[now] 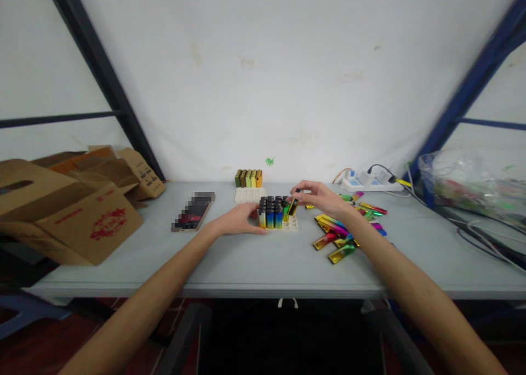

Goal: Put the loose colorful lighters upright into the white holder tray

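Observation:
A white tray (291, 226) with round holes stands mid-table, its left part filled with upright lighters (270, 216) that have black tops and shiny blue, green and pale bodies. My left hand (240, 219) grips the tray's left end, thumb along the front edge and fingers behind. Between the fingertips of my right hand (318, 195) is a gold and black lighter (293, 206), tilted over the right part of the tray. Whether its lower end touches the tray I cannot tell. Beside my right forearm lies a loose pile of shiny multicoloured lighters (333, 227).
Behind the tray are a second white tray (250, 194) and a block of green, yellow and orange lighters (249, 178). A phone (195, 210) and cardboard boxes (94, 210) lie left. A power strip (370, 183), cables and a plastic bag (468, 180) are right.

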Available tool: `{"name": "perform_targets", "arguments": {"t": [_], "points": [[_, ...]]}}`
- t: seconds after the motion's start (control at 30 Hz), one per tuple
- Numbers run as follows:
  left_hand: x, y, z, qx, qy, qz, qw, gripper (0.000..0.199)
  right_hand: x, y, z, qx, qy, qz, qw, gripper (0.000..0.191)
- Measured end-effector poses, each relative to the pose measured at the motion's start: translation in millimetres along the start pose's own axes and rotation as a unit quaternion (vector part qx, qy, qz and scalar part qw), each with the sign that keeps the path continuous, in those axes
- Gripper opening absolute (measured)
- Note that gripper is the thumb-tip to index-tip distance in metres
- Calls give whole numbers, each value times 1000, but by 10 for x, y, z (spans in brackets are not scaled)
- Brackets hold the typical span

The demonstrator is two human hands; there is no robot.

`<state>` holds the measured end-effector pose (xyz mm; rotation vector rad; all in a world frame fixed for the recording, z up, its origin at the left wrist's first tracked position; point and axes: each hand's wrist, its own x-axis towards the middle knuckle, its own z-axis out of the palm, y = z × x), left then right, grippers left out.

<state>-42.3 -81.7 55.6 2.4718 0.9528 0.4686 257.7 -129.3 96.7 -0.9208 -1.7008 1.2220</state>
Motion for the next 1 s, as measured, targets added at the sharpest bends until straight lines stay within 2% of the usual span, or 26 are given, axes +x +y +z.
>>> {"name": "perform_targets", "arguments": {"t": [0.1, 0.2, 0.3, 0.47, 0.63, 0.7, 0.83, 1.0], "points": [[1, -1, -4, 5, -2, -2, 1000, 74, 1, -3, 8, 13, -10, -22, 1000, 38], [0, 2, -8, 29, -7, -10, 1000, 72, 9, -3, 8, 13, 13, -46, 999, 40], [1, 0, -7, 45, -10, -9, 999, 73, 16, 3, 11, -25, 40, -57, 997, 40], [2, 13, -9, 33, -11, -5, 999, 73, 12, 14, 65, -77, 27, -72, 994, 43], [-1, 28, -12, 31, -3, -1, 1000, 71, 22, 64, 165, -90, 53, -32, 994, 46], [0, 21, -9, 30, -1, 7, 1000, 70, 33, 91, 193, -150, 91, -26, 984, 51], [6, -7, 4, 30, -6, 9, 1000, 71, 56, 136, 221, -280, 164, -48, 945, 59], [-9, -25, 9, 39, -10, 5, 999, 72, 86, 169, 259, -334, 204, -65, 918, 54]]}}
